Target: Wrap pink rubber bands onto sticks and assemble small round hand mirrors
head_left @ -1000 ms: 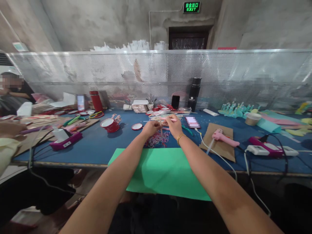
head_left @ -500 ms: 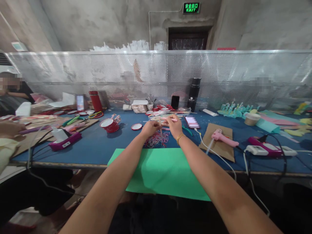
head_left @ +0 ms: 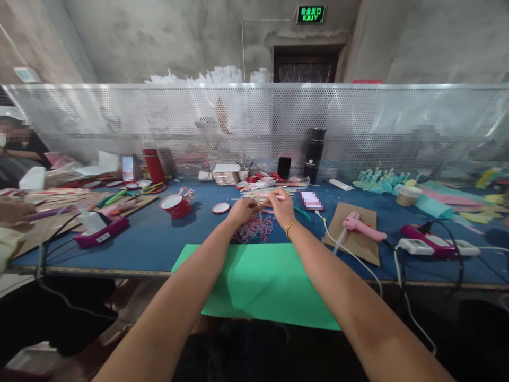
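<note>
Over a tangled pile of pink, blue and white strings (head_left: 252, 229), my hands work close together. My left hand (head_left: 242, 211) is closed, pinching a thin pale wooden stick (head_left: 260, 209) that stands roughly upright between the two hands. In my right hand (head_left: 282, 208), also closed, is a slim pink pen-like tool (head_left: 281, 198), its tip turned toward the stick. Whether the tip touches the stick is too small to tell. A green sheet (head_left: 262, 286) lies below my forearms, hanging over the table's front edge.
To the left are a red tub (head_left: 175, 206) with sticks in it and a round red-rimmed lid (head_left: 220, 208). At right, a pink glue gun (head_left: 363, 225) rests on cardboard (head_left: 368, 252), near a purple power strip (head_left: 431, 241). A black flask (head_left: 315, 154) stands behind. A co-worker's hand (head_left: 14, 211) is far left.
The whole view has shifted slightly, with things sitting a little further left. Both hands keep their hold, with only slight motion at the stick.
</note>
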A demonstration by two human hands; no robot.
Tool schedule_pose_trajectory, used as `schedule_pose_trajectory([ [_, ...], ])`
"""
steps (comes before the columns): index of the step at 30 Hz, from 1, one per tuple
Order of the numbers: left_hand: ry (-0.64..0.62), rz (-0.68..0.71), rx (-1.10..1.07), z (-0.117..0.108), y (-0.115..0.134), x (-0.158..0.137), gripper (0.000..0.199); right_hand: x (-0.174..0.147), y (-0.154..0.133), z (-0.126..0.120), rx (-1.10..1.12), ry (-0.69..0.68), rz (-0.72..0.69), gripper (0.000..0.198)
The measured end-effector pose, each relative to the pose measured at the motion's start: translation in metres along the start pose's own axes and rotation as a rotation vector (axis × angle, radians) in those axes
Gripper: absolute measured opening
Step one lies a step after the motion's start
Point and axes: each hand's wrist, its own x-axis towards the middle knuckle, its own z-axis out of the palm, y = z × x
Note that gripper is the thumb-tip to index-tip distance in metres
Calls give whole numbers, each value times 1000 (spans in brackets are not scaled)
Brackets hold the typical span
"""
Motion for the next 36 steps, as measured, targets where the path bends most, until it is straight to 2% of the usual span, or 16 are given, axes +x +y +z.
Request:
schedule_pose_trajectory([
  [5,-1,35,-3,1,-9,2,36,-3,-4,3,26,-10,4,15],
  [10,-22,53,5,-3,-6,0,34,-4,-7,5,29,-24,23,14],
  [18,-35,-18,-96,-1,-8,0,34,-3,-8,5,42,36,43,15],
  [25,-11,-1,-45,-5,-1,-3,35,-4,-9,7,71,-21,42,15],
  [32,-17,-37,-55,-4,-6,-3,35,-2,-9,6,109,34,77,13],
  [36,-33,-15,-33,-5,-3,-3,34,-3,-11,6,127,14,48,13],
])
